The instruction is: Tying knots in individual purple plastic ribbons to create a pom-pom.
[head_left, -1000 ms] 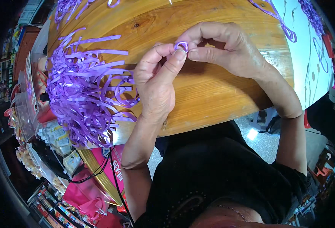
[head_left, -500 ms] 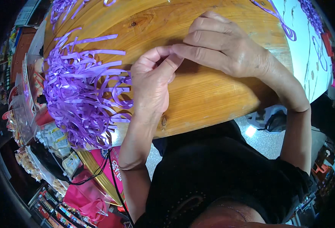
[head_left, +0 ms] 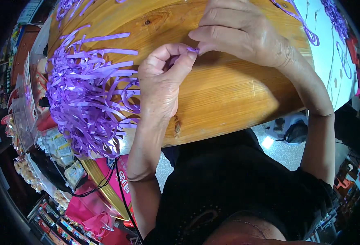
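A short piece of purple ribbon [head_left: 192, 50] peeks out between the thumb and index finger of my left hand [head_left: 163, 77], which is closed in a pinch. My right hand [head_left: 245, 36] is held just to the right of it, thumb and fingertips drawn together near the ribbon's end. Whether those right fingertips grip the ribbon is hard to see, as the fingers cover the spot. Both hands are raised over the wooden table [head_left: 229, 98]. Left of my left hand lies a big heap of cut purple ribbons [head_left: 86, 90], several strips pointing toward it.
More purple ribbon [head_left: 67, 8] lies at the far left. A looped purple strand [head_left: 310, 36] hangs over onto a white marbled surface [head_left: 325, 69] at the right. Packaged goods [head_left: 55, 147] and a black cable [head_left: 122, 192] are beside the table's left edge.
My right hand has moved up and slightly away from the left. A bit of purple ribbon now shows at the left fingertips, where the fingers previously met.
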Available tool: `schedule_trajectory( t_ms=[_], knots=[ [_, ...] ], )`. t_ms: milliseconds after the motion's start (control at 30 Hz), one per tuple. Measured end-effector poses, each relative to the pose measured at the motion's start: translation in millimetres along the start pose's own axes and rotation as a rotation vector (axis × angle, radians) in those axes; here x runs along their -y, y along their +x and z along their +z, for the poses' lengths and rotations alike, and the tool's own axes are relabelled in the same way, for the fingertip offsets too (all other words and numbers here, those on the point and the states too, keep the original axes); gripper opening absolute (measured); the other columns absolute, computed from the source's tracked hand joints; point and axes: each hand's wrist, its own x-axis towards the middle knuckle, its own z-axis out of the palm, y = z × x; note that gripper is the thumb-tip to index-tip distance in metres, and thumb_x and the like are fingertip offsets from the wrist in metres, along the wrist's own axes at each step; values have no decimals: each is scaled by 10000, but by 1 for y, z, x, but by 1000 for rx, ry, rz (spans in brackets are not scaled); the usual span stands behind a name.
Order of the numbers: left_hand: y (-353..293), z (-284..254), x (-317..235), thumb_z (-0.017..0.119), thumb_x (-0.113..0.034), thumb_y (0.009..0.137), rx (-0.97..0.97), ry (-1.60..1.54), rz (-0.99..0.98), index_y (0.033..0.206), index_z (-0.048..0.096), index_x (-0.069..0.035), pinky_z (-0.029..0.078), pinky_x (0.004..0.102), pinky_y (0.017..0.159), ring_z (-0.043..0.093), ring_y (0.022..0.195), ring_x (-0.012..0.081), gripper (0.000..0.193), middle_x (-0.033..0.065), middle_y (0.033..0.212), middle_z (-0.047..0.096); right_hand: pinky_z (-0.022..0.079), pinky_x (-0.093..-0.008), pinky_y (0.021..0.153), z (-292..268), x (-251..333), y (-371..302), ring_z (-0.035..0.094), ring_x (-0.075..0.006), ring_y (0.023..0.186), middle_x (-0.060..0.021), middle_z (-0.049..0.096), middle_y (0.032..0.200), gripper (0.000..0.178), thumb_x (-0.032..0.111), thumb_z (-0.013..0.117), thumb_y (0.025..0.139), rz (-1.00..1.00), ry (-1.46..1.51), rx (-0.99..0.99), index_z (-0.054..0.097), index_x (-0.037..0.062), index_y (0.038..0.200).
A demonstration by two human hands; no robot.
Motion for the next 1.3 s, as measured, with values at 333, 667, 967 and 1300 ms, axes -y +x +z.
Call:
schedule_trajectory(
  t_ms=[333, 667, 967, 1300],
  knots=[
    [-2, 3, 7, 643, -6, 798, -69, -15, 109, 863, 616, -13, 359, 157, 576, 449, 645, 22, 71, -36, 747, 550, 427, -321, 606, 31, 11, -18, 557, -221, 681, -55, 565, 728, 140, 111, 681, 706, -63, 80, -315, 622, 46, 815],
    [-4, 7, 8, 655, -19, 801, -91, -87, 130, 899, 615, -4, 357, 157, 553, 449, 635, 19, 108, -27, 760, 566, 418, -214, 604, 29, 33, -17, 536, -88, 650, 6, 588, 709, 80, 101, 628, 803, 945, 915, -139, 639, 26, 829],
    [-3, 1, 14, 620, -18, 825, 71, -367, 105, 965, 591, 3, 293, 174, 479, 389, 568, 33, 144, -3, 781, 570, 381, -243, 652, 43, 31, -24, 477, -92, 637, -2, 546, 692, 121, 128, 649, 796, 1165, 1685, -221, 643, 22, 853],
    [-3, 5, 11, 639, 13, 805, 16, -50, 292, 926, 606, -7, 352, 148, 545, 421, 641, 18, 127, -39, 753, 525, 376, -245, 655, 37, 32, -20, 476, -94, 663, 1, 546, 712, 104, 109, 641, 803, 1015, 1473, -317, 635, 18, 853]
  ],
)
